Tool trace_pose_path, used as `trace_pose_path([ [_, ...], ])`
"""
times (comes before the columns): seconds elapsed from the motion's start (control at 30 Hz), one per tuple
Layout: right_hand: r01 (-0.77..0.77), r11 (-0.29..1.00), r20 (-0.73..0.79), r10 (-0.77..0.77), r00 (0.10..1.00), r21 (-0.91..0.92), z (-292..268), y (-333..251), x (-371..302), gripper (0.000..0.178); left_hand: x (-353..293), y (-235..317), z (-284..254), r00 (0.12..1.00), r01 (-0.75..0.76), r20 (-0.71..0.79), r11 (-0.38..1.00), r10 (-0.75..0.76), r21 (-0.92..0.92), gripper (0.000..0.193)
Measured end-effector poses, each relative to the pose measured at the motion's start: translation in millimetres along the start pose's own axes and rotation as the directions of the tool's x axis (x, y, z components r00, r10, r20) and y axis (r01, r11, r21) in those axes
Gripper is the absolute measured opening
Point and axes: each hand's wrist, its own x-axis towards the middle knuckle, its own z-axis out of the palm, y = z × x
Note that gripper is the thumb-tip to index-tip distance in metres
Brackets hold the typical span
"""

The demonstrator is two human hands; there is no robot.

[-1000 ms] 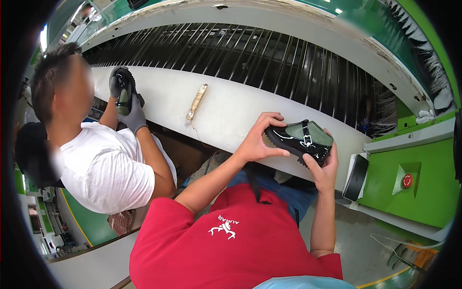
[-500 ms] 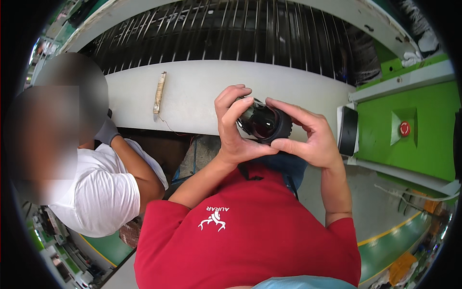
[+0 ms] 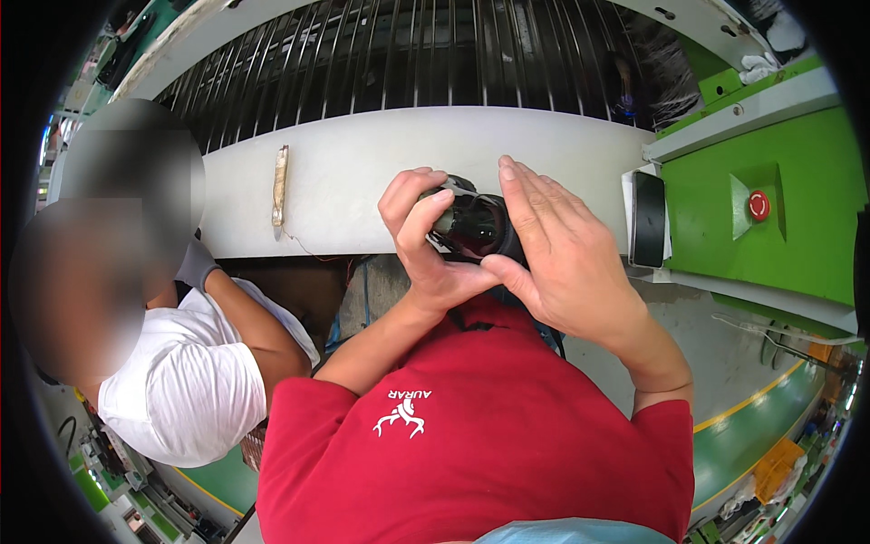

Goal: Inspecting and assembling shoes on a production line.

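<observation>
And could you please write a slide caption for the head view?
Two bare hands around a glossy black shoe, at a white ledge.

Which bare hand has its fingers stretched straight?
The bare right hand: its fingers extend nearly straight, whereas the bare left hand curls around the glossy black shoe.

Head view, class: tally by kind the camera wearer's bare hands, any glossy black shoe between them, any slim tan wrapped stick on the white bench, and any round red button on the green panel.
Bare hands: 2 (left hand, right hand)
Glossy black shoe: 1
Slim tan wrapped stick: 1
Round red button: 1
Total: 5
</observation>
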Motion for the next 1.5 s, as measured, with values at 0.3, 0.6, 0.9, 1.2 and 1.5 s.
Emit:
trace_pose_path([
  [0.3, -0.173, 0.768, 0.066, 0.169, 0.983, 0.617, 29.1, 24.7, 6.6, 0.075, 8.0, 16.3, 4.7, 0.973, 0.005, 0.231, 0.999, 0.004, -0.041, 0.099],
  [0.6, -0.164, 0.332, -0.029, 0.507, 0.861, 0.929, 37.9, 28.6, 7.0, 0.056, -4.3, -43.3, -57.9, 0.874, 0.423, 0.308, 0.901, -0.377, -0.097, 0.118],
  [0.9, 0.667, 0.642, -0.924, 0.227, 0.307, 0.380, -88.6, 4.0, 212.9, 0.056, -19.8, -51.6, -53.6, 0.866, 0.240, 0.362, 0.922, -0.345, 0.305, 0.046],
  [1.2, 0.130, 0.990, -0.768, -0.044, 0.639, 0.051, -55.2, 51.0, 407.6, 0.054, -21.7, -46.0, -56.0, 0.879, 0.182, 0.375, 0.934, -0.295, 0.309, 0.036],
  [1.5, 0.165, 0.984, -0.231, -0.147, 0.962, 0.063, -47.7, 106.6, 383.9, 0.055, -26.1, -56.1, -52.2, 0.877, 0.167, 0.391, 0.940, -0.280, 0.297, 0.033],
])
